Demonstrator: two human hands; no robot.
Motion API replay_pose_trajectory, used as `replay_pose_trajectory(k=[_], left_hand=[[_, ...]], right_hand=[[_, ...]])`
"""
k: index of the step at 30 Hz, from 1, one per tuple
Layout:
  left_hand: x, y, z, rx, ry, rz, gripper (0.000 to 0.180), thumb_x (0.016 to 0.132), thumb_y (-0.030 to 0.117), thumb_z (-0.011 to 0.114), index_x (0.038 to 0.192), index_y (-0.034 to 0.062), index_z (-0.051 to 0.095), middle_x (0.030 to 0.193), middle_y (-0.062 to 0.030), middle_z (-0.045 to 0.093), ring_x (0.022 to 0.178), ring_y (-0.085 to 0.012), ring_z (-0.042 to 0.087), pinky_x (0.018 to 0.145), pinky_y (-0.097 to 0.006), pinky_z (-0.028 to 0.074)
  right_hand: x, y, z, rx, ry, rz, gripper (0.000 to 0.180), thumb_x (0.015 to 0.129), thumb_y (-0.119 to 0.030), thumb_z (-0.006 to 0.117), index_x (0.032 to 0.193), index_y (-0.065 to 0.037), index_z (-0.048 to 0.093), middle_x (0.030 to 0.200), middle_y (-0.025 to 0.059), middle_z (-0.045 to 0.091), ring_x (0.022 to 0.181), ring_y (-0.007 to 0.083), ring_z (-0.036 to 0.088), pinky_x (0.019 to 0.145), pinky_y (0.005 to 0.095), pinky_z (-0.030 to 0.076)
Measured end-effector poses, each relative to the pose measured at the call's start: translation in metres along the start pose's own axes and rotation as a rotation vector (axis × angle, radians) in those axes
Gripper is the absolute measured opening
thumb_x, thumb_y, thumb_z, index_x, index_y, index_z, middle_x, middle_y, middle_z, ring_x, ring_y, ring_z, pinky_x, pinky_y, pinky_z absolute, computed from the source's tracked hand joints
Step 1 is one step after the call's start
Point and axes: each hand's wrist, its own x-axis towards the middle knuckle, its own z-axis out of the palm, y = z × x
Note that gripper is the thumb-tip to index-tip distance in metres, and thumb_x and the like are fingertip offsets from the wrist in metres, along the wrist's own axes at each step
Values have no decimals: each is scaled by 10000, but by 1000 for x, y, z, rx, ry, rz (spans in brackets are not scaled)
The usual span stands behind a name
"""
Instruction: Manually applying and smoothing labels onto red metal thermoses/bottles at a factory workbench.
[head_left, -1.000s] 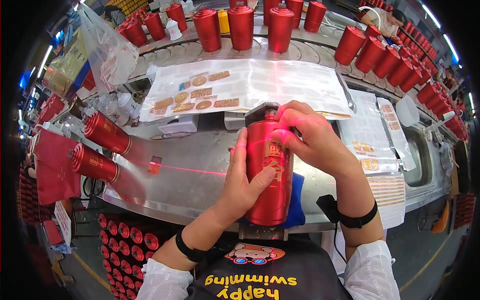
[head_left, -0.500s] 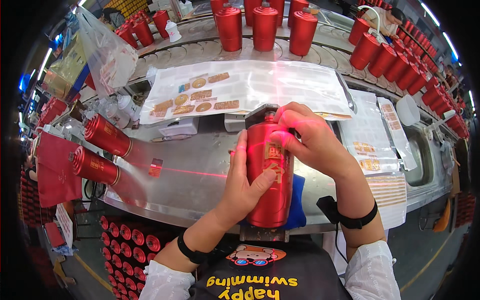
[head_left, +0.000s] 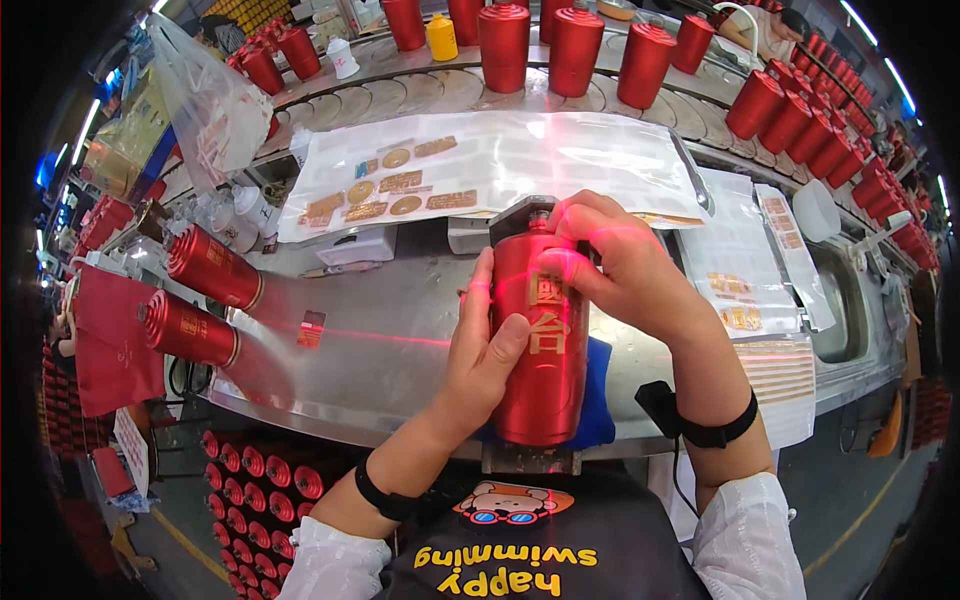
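Observation:
A red metallic bottle (head_left: 537, 395) with large gold characters lies or leans in front of me, its narrow neck at the far end. Along its left side my left hand (head_left: 487, 345) grips it, thumb beside the lower gold character (head_left: 548, 333). At the bottle's upper right, my right hand (head_left: 600, 245) has bent fingers and a thumb pressed close to the upper character; anything pinched there is hidden. Red laser lines cross the bottle and the right fingers. Beneath the bottle shows a blue cloth (head_left: 597, 395).
Sheets with gold stickers (head_left: 400, 180) lie beyond the bottle, more sheets (head_left: 740, 260) to the right. Two red bottles (head_left: 212, 268) lie at left on the metal table (head_left: 390, 385). Other red bottles (head_left: 575, 50) stand on the conveyor (head_left: 420, 95). A sink (head_left: 838, 300) is at far right.
My left thumb has shifted up and left, uncovering the lower gold character. The conveyor bottles have moved right, and a yellow bottle has come into view. My right hand stays at the bottle's upper right.

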Motion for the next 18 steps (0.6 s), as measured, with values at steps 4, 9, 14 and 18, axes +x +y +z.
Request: replay_pose_trajectory(k=[4, 9, 14, 18], left_hand=[[1, -2, -2, 184, -21, 26, 868, 945, 373, 566, 1468, -116, 76, 1458, -230, 309, 1356, -263, 319, 1124, -360, 233], [1, -2, -3, 185, -15, 33, 862, 945, 361, 568, 1466, -121, 79, 1457, -231, 309, 1354, -269, 320, 1128, -361, 220], [0, -1, -1, 130, 4, 11, 869, 936, 363, 577, 1469, -112, 82, 1447, -231, 328, 1351, -274, 327, 1135, -366, 201], [0, 3, 1, 225, -1, 23, 891, 915, 357, 610, 1472, -101, 88, 1435, -229, 349, 1335, -268, 353, 1123, -367, 231]], right_hand=[[0, 1, 0, -10, 8, -23, 184, 817, -96, 700, 825, -2, 542, 925, 120, 578, 874, 288, 571, 766, 347, 473], [1, 0, 0, -5, 8, -25, 182, 819, -96, 698, 825, -1, 543, 931, 123, 580, 887, 295, 572, 776, 353, 472], [1, 1, 1, 27, 12, -18, 156, 810, -125, 668, 863, -4, 585, 901, 153, 570, 904, 348, 550, 807, 410, 467], [1, -2, 0, -5, -4, 2, 184, 825, -98, 695, 834, 1, 540, 940, 126, 586, 899, 296, 578, 778, 353, 478]])
